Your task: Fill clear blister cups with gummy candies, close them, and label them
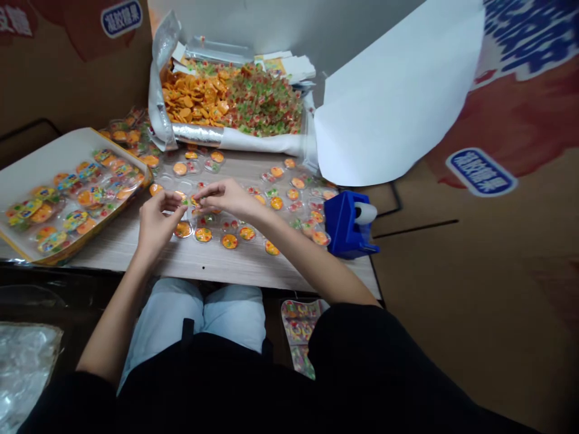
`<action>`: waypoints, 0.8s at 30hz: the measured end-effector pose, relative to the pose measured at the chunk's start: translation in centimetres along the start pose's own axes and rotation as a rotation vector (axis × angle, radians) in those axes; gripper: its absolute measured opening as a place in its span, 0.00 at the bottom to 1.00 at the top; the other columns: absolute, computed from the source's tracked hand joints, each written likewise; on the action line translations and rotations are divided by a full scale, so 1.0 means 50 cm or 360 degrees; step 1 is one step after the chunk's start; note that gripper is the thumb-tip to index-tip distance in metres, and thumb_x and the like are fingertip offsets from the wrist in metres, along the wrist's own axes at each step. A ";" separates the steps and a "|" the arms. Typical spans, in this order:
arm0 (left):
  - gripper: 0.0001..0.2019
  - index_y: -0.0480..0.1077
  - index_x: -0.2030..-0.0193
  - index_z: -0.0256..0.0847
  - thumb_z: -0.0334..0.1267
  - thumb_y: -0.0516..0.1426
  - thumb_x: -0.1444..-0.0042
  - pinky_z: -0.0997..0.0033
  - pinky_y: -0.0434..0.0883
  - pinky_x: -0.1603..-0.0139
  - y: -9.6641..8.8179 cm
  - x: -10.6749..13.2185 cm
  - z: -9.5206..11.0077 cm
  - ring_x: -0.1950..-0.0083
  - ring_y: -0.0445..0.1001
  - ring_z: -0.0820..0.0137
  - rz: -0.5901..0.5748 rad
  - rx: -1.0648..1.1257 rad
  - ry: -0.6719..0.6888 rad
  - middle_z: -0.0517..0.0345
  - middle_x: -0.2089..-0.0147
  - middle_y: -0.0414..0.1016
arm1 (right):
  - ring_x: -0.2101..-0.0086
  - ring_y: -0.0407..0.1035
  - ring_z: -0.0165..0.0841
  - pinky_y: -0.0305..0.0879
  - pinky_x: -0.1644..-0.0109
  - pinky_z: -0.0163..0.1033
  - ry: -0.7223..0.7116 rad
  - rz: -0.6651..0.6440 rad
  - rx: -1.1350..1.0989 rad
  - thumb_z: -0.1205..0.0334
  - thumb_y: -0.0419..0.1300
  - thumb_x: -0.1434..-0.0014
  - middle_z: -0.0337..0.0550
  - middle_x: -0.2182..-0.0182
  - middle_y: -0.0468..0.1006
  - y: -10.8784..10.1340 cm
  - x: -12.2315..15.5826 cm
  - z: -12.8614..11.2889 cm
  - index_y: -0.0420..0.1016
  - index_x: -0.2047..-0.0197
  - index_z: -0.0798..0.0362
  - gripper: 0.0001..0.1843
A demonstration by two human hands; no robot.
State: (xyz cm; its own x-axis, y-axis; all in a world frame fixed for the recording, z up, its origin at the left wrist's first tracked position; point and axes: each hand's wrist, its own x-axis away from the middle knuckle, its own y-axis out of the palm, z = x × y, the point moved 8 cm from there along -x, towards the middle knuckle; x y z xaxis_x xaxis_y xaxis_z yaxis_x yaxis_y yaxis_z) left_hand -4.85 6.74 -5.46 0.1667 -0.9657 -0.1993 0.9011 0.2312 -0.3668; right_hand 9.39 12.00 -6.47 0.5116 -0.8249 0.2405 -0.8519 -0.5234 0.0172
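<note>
While the left hand (158,226) and right hand (225,199) meet over the tabletop (203,265), their fingers (175,202) are pinched nearly shut from both sides on a small bit (187,202). Honestly it's too tiny to make out what it is from this view.

Right below and to the right of the fingers, there's a whole spread of round clear plastic cups (203,235), each with an orange disc and some colorful jelly candy inside. Off to the left of the fingers sits a white tray (27,175) piled with sealed candy packs (75,202). Straight ahead, a foil-lined box (163,102) holds a heap of orange discs (187,99) next to a heap of red-and-green candies (266,99). Farther right, a blue tape dispenser (344,226) sits at the tabletop's edge, with a big curved white paper sheet (393,90) beyond it. Down past the fingers, below the tabletop, there's a printed candy sheet (301,328).
</note>
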 end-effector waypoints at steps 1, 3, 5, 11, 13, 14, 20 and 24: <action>0.09 0.70 0.66 0.39 0.41 0.61 0.51 0.73 0.68 0.67 -0.012 0.001 -0.010 0.67 0.74 0.70 0.0009 -0.0072 -0.0013 0.57 0.66 0.77 | 0.73 0.75 0.26 0.76 0.64 0.31 0.0016 -0.0013 0.0005 0.77 0.66 0.53 0.36 0.77 0.78 0.008 -0.007 0.004 0.77 0.72 0.57 0.07; 0.07 0.72 0.65 0.40 0.39 0.60 0.50 0.70 0.68 0.64 -0.027 0.007 -0.020 0.66 0.74 0.68 -0.0005 -0.0285 0.0004 0.56 0.65 0.78 | 0.74 0.75 0.26 0.76 0.66 0.30 0.0047 -0.0026 0.0026 0.78 0.66 0.53 0.36 0.78 0.78 0.025 -0.019 0.011 0.77 0.71 0.57 0.07; 0.05 0.73 0.64 0.41 0.38 0.60 0.48 0.65 0.67 0.59 -0.031 0.015 -0.022 0.62 0.74 0.65 -0.0026 -0.0579 0.0056 0.56 0.63 0.78 | 0.75 0.74 0.25 0.76 0.65 0.31 0.0063 -0.0021 0.0042 0.79 0.65 0.52 0.36 0.78 0.78 0.040 -0.030 0.014 0.77 0.71 0.57 0.08; 0.07 0.75 0.63 0.44 0.43 0.60 0.45 0.57 0.62 0.53 -0.020 0.036 -0.021 0.51 0.68 0.55 -0.0113 -0.1186 0.0123 0.52 0.57 0.75 | 0.75 0.73 0.25 0.76 0.66 0.31 0.0029 -0.0039 0.0051 0.80 0.62 0.50 0.34 0.78 0.76 0.075 -0.052 0.013 0.75 0.72 0.57 0.09; 0.09 0.75 0.60 0.44 0.44 0.61 0.45 0.58 0.61 0.54 -0.023 0.040 -0.022 0.51 0.67 0.55 -0.0110 -0.1184 0.0122 0.51 0.56 0.74 | 0.75 0.73 0.25 0.76 0.68 0.31 0.0064 -0.0021 0.0094 0.81 0.61 0.49 0.34 0.77 0.76 0.078 -0.054 0.016 0.75 0.72 0.57 0.09; 0.10 0.75 0.59 0.44 0.44 0.61 0.46 0.59 0.61 0.55 -0.026 0.042 -0.021 0.51 0.67 0.55 -0.0089 -0.1161 0.0123 0.51 0.56 0.74 | 0.75 0.73 0.25 0.76 0.68 0.32 0.0088 -0.0008 0.0113 0.81 0.61 0.49 0.35 0.77 0.76 0.078 -0.053 0.017 0.74 0.72 0.57 0.09; 0.08 0.74 0.63 0.44 0.44 0.62 0.46 0.61 0.60 0.57 -0.018 0.061 -0.007 0.53 0.68 0.57 -0.0129 -0.1037 0.0198 0.52 0.57 0.73 | 0.73 0.75 0.28 0.77 0.66 0.36 0.0058 0.0038 0.0289 0.77 0.63 0.49 0.39 0.72 0.78 0.062 -0.047 0.013 0.77 0.68 0.58 0.06; 0.11 0.75 0.61 0.44 0.46 0.63 0.47 0.60 0.61 0.56 0.020 0.080 0.000 0.50 0.67 0.55 -0.0270 -0.1089 0.0290 0.50 0.54 0.72 | 0.73 0.73 0.26 0.74 0.64 0.34 -0.0110 0.0114 0.0690 0.77 0.63 0.51 0.39 0.72 0.79 0.050 -0.049 0.006 0.78 0.67 0.58 0.08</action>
State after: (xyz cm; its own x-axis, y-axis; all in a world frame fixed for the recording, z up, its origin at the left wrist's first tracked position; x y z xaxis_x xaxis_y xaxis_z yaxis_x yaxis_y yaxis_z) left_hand -3.28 3.08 -6.63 -0.0760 -0.9736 -0.2154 0.4466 0.1599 -0.8803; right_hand 6.03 12.64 -7.31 0.4719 -0.8669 0.1607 -0.7675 -0.4936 -0.4090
